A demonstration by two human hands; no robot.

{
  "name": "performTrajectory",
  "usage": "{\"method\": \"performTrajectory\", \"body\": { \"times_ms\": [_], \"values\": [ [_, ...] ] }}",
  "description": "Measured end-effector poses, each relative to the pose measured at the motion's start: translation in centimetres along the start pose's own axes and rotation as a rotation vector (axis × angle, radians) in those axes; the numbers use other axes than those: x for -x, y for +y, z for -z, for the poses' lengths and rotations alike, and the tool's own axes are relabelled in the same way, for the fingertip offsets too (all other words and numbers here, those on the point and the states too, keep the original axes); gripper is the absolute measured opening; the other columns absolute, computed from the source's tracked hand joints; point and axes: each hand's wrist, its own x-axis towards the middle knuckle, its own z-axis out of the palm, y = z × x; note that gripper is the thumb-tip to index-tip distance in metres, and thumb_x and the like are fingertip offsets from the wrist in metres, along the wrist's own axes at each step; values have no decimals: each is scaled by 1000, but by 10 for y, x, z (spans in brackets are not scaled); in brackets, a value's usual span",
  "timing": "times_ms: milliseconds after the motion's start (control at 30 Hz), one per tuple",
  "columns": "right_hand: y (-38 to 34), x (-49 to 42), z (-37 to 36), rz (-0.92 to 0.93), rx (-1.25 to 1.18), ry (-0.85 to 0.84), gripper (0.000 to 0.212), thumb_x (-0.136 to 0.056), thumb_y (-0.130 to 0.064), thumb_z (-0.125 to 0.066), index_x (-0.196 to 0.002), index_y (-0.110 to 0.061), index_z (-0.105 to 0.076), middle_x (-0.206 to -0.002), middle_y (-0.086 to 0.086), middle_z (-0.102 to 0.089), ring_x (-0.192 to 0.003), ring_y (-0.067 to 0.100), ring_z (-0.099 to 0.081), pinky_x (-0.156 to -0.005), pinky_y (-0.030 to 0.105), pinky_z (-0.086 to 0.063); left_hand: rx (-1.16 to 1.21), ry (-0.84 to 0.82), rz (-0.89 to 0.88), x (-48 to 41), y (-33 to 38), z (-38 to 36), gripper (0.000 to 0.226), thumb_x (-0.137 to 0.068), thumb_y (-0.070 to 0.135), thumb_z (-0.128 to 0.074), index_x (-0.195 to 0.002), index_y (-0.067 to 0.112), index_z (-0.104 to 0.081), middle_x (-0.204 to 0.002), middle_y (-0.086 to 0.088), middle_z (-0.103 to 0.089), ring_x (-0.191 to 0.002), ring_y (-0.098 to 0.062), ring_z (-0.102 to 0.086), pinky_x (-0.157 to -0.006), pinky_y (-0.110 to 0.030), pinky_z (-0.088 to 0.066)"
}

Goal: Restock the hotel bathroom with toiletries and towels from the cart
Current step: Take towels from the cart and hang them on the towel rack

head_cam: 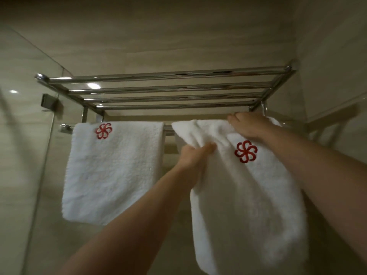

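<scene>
Both arms stretch upward. The left hand (pixel 195 155) bunches a fold of the towel (pixel 248 195); the right hand (pixel 248 125), higher, grips its top.

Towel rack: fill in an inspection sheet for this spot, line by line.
Surface: chrome tube wall rack, barred shelf above a hanging rail.
Job's things: left white terry towel with red flower emblem hangs flat on the rail; right white terry towel with red flower emblem is draped there, bunched and uneven.
Clutter: nothing seen.
Hands: left hand grips a fold of the right towel; right hand holds its top at the rail.
Cables: nothing seen.
Surroundings: beige tiled walls; glass panel at left.
</scene>
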Motion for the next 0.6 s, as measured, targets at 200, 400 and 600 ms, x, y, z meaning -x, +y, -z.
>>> {"method": "performTrajectory", "body": {
  "times_ms": [200, 400, 600],
  "values": [
    [39, 50, -1, 6, 124, 284, 48, -96, -32, -41, -141, -18, -31, -144, 10, -34, -130, 29, -36, -106, 42, -30, -8, 65, -26, 3, 15, 5, 39, -81, 18, -69, -115, 4, -55, -95, -9, -63, -74, -17, -59, -58, -27, -48],
    [57, 53, 11, -306, -525, 276, 64, -92, -17, -53, -146, -17, -18, -134, 11, -44, -113, 27, -49, -82, 31, -41, -64, 254, -216, -12, 23, 15, 44, -80, 13, -68, -121, 10, -50, -109, -10, -60, -96, -27, -59, -76, -39, -51],
    [41, 29, 12, -209, -658, 292, 32, -90, -9, -49, -117, -23, -59, -124, 4, -59, -98, 18, -54, -81, 30, -45, -362, 340, -312, -40, 51, 30, 55, -83, 16, -66, -129, 7, -38, -113, -11, -51, -94, -23, -48, -75, -34, -42]
  ]
}}
